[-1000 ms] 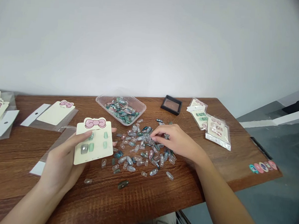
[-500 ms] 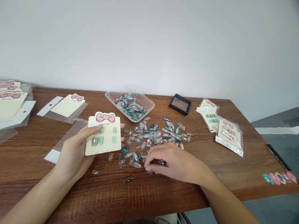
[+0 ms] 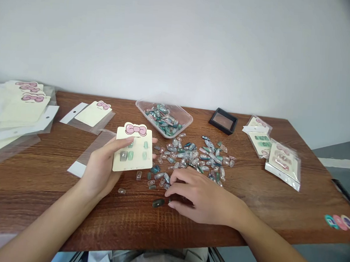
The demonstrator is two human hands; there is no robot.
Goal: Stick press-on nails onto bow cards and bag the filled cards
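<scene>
**Carefully does it: picking one nail tip from the scatter**

Here the left hand (image 3: 101,170) holds a cream card (image 3: 134,147) with a pink bow printed at its top, thumb lying across its face, grip closed on its left edge and the card tilted up off the table (image 3: 71,203). A few grey and green nail tips are already stuck on it. The right hand (image 3: 201,195) rests palm down at the near edge of the loose nail tips (image 3: 191,157), fingertips curled just beside a dark tip (image 3: 158,203); whether anything is pinched under them I cannot tell.

To do this well, I would judge it best to pick a single tip by its sides with thumb and forefinger, without dragging neighbours along, and keep the card steady.

Behind the scatter, a clear plastic tray (image 3: 185,116) holds more green and silvery tips, heaped loosely. A small black box (image 3: 223,121) sits open to its right, apparently empty. Clear bags (image 3: 283,162) at the far right contain filled cards.
</scene>
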